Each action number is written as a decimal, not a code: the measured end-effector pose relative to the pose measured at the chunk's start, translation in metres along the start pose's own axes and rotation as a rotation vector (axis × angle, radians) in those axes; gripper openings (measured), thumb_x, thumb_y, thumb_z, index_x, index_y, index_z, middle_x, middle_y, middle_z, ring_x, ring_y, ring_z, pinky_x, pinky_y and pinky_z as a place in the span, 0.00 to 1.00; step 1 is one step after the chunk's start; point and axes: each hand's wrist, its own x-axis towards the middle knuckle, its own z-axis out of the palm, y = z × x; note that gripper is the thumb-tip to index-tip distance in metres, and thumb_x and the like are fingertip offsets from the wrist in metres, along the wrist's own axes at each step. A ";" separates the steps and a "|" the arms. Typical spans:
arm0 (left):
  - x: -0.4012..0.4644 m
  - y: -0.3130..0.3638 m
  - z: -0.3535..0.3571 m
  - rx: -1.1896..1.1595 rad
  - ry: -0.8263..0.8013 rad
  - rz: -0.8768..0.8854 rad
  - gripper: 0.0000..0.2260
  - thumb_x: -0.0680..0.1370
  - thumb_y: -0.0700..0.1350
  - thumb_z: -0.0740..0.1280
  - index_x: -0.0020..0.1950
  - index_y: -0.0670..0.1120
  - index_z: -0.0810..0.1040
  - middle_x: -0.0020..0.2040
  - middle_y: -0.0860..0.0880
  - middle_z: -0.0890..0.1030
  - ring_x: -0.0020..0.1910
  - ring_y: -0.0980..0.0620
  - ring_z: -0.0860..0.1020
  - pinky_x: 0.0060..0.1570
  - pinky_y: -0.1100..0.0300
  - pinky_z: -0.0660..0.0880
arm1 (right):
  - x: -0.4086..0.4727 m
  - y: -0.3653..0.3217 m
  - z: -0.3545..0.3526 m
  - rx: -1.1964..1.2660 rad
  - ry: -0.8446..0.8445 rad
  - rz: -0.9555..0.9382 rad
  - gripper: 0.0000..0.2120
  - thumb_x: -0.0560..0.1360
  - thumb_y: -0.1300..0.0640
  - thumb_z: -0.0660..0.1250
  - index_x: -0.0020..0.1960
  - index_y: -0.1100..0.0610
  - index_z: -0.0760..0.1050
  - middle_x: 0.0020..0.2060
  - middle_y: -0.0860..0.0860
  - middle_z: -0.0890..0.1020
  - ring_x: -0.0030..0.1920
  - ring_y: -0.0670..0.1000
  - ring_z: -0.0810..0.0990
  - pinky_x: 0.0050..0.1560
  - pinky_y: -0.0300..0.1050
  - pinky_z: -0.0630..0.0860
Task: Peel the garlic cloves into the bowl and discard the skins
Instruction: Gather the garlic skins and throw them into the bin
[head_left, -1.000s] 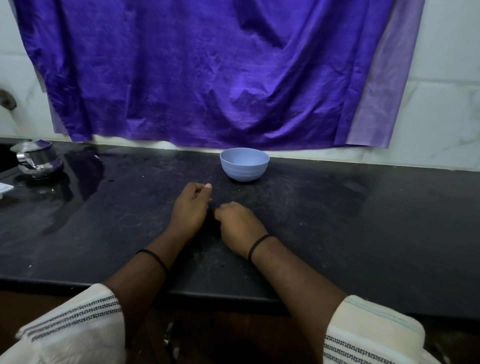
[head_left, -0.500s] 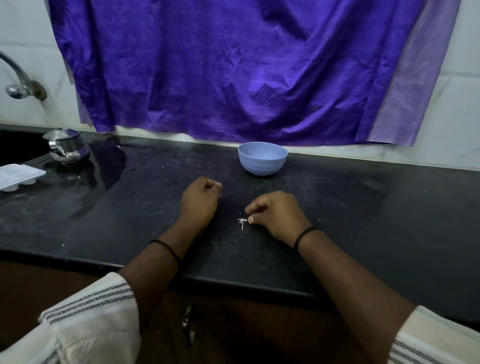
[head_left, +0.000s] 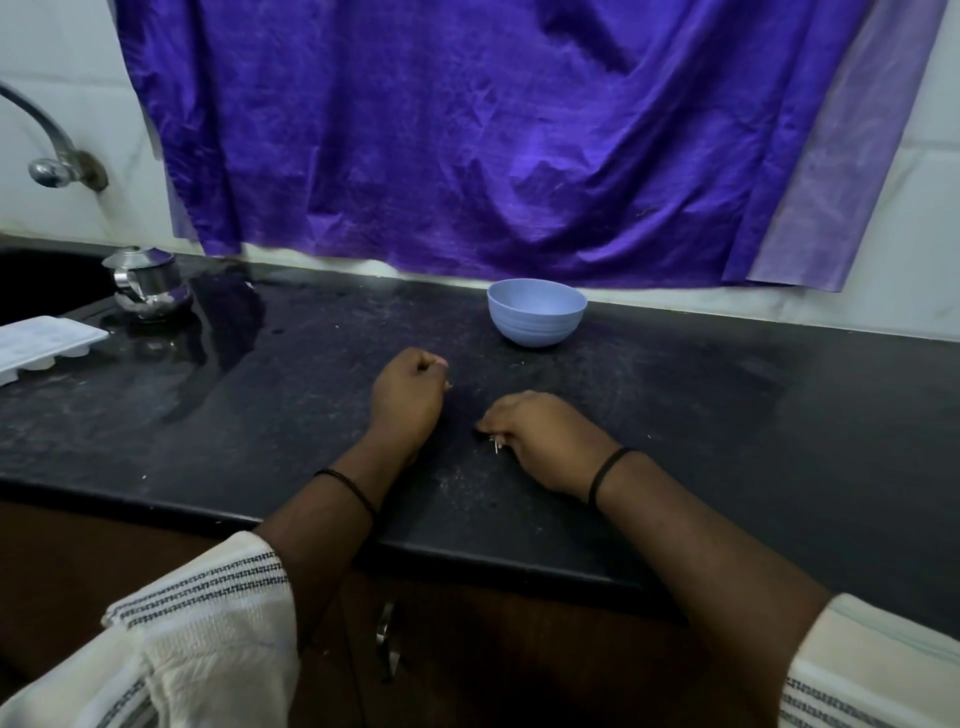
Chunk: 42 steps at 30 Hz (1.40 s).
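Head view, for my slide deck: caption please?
Both fists rest on black counter before blue bowl.

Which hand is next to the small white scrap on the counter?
The right hand: the white scrap shows at its fingertips. The left hand is a closed fist farther left, nothing visible in it.

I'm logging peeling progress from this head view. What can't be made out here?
- Inside of the bowl: its near wall hides any cloves.
- Left hand: curled fingers hide whether it holds anything.
- White scrap at the right hand: too small to identify.
- Sink at far left: cut off by the frame edge.
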 end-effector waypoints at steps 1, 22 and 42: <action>0.000 0.000 0.000 0.001 -0.002 -0.002 0.07 0.82 0.44 0.63 0.45 0.50 0.78 0.43 0.48 0.81 0.42 0.51 0.79 0.45 0.55 0.77 | -0.001 0.000 0.002 -0.015 0.001 -0.004 0.19 0.80 0.66 0.63 0.68 0.55 0.77 0.63 0.53 0.79 0.63 0.55 0.76 0.66 0.50 0.71; -0.005 0.000 -0.005 -0.012 0.010 -0.011 0.08 0.83 0.43 0.62 0.45 0.50 0.77 0.43 0.48 0.80 0.41 0.51 0.78 0.43 0.55 0.77 | -0.009 -0.008 0.000 0.079 0.112 0.073 0.11 0.77 0.62 0.68 0.54 0.50 0.84 0.53 0.48 0.84 0.53 0.50 0.81 0.59 0.49 0.77; -0.022 -0.001 -0.026 0.079 -0.124 0.039 0.06 0.81 0.43 0.65 0.46 0.51 0.78 0.46 0.49 0.83 0.47 0.49 0.81 0.51 0.50 0.80 | -0.017 0.008 -0.024 1.456 0.425 0.536 0.07 0.74 0.75 0.68 0.43 0.66 0.81 0.39 0.57 0.84 0.38 0.48 0.84 0.37 0.34 0.81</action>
